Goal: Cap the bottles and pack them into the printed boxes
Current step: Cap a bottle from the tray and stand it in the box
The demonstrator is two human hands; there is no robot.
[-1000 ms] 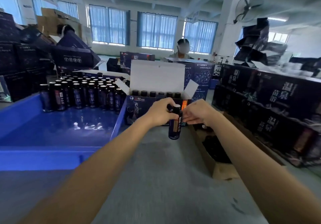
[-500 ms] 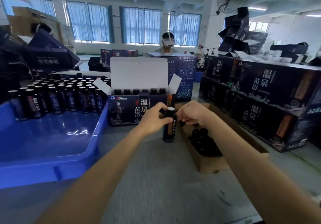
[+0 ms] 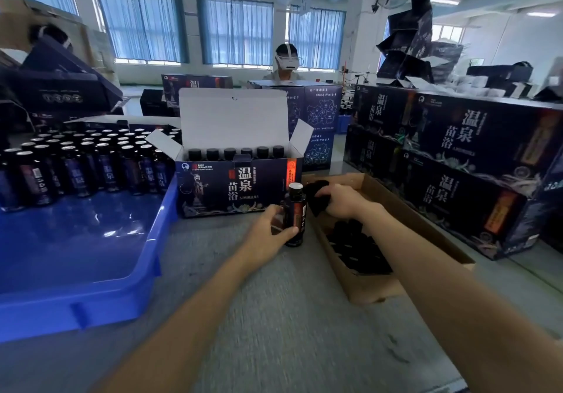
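Note:
My left hand grips a dark bottle that stands upright on the grey table, its silver-sealed mouth uncapped. Just right of it, my right hand holds a black cap over the cardboard tray of black caps. Behind the bottle stands an open printed box with a row of capped bottles showing at its back and its white lid flap raised. Many uncapped bottles stand in the blue tray at the left.
Stacked closed printed boxes line the right side. More printed boxes stand behind the open one. A person wearing a white headset sits across the table. Grey table surface lies in front of me.
The bottle has come down from the air onto the table, still in my left hand. My right hand has left the bottle's top and moved right to the cap tray.

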